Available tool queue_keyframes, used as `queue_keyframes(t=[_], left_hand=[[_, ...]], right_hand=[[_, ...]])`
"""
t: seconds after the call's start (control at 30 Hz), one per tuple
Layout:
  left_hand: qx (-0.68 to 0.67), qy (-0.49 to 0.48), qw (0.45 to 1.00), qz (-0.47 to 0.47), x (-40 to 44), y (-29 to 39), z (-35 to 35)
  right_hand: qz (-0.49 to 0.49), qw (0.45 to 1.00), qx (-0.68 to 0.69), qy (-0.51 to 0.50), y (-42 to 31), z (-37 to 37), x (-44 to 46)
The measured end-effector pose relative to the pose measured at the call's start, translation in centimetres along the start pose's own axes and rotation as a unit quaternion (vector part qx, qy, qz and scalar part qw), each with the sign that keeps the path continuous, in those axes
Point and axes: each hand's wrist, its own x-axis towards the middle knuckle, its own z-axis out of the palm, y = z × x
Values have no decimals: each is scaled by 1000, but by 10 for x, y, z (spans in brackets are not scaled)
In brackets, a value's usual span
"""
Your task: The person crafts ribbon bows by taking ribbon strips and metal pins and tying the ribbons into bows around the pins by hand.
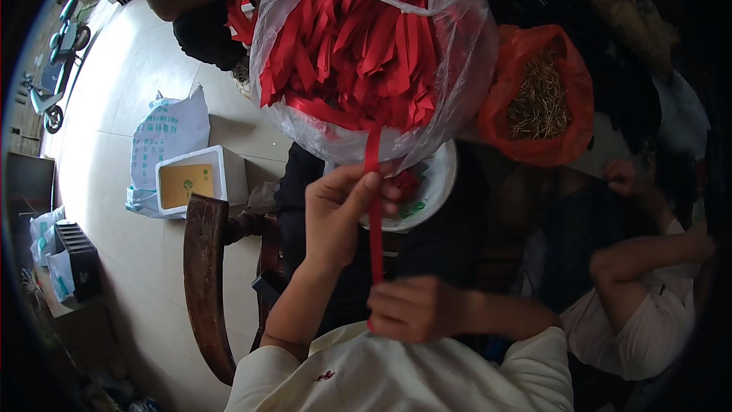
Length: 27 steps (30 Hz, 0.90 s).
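Observation:
A red ribbon (375,240) runs upright between my two hands, its upper part reaching to the heap of red ribbons (351,53) in a clear plastic bag (465,53). My left hand (347,202) pinches the ribbon between thumb and fingers just below the bag. Lower down, close to my shirt, my right hand (415,309) is closed around the ribbon's lower end and slightly blurred. Behind my left hand, a white bowl (442,183) sits on my lap, with something red and green inside.
An orange-red bag (576,99) of thin golden pieces stands right of the ribbon bag. At left are a wooden chair arm (202,290), a white foam box (232,175) and a printed sack (171,133). Another person's arm (640,263) is at right; another person sits at the top left.

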Motion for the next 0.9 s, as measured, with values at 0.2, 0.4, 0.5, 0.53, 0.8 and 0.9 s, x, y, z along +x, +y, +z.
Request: queue_keyframes(t=[0.2,0.4,0.5,0.53,0.8,0.9], left_hand=[[72,-82,994,4,-19,-1,10],[79,-114,990,18,-30,4,16],[90,-123,988,8,-31,4,14],[92,-125,988,11,-31,4,15],[114,-162,979,-43,-37,-5,13],[172,-178,968,-40,-39,0,10]], right_hand=[[252,924,114,263,18,-31,16],[290,739,417,443,45,-17,21],[292,705,471,443,44,-14,21],[296,704,474,438,43,-13,20],[305,678,457,488,48,-17,15],[276,645,448,555,64,-35,8]])
